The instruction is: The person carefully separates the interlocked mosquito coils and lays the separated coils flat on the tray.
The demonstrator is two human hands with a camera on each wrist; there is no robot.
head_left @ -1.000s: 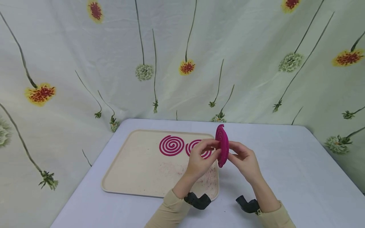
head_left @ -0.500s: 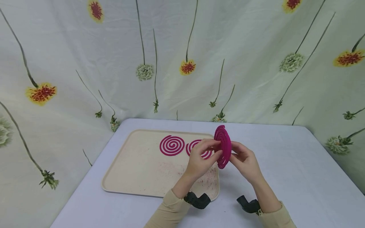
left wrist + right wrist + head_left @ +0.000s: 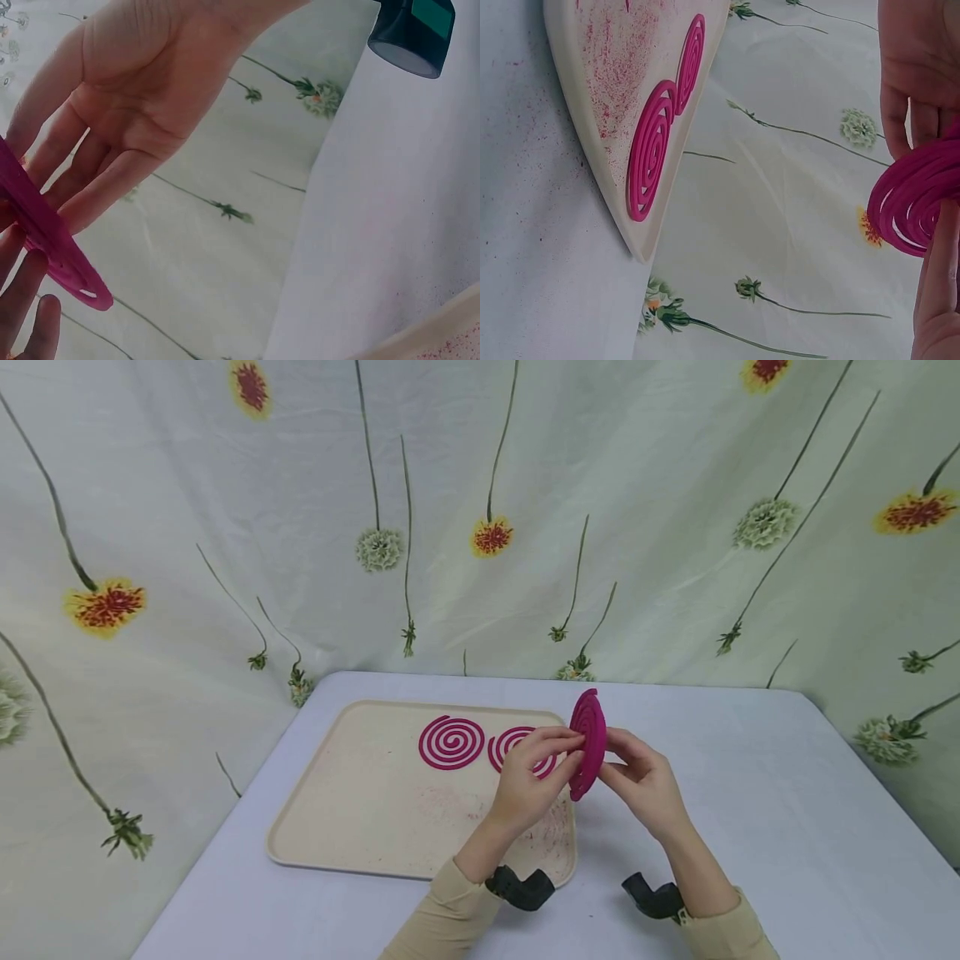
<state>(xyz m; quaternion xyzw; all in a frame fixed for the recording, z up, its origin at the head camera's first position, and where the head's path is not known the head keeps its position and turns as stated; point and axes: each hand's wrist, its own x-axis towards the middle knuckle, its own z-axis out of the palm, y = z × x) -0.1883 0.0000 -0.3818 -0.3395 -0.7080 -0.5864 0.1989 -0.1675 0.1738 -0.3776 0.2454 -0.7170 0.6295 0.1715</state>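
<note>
A magenta mosquito coil (image 3: 591, 739) is held upright, nearly edge-on to the head view, above the tray's right edge. My left hand (image 3: 527, 779) pinches its left side between thumb and fingers. From the other side, my right hand (image 3: 649, 782) grips it with thumb and fingertips. The right wrist view shows closely packed turns on the coil (image 3: 900, 199); whether it is one coil or several pressed together I cannot tell. On the tray lie two loose spiral coils, the left coil (image 3: 452, 743) in full view and the right coil (image 3: 507, 741) partly behind my left hand.
A beige tray (image 3: 352, 802) with a raised rim lies on the white-covered table (image 3: 765, 793). Magenta crumbs (image 3: 551, 835) are scattered at its right end. A flower-printed cloth (image 3: 660, 560) hangs behind the table. Black devices are strapped to both wrists.
The held coil turned its flat face slightly toward the head camera, then back nearly edge-on. Both hands keep hold of it and have shifted only slightly. The coils on the tray have not moved.
</note>
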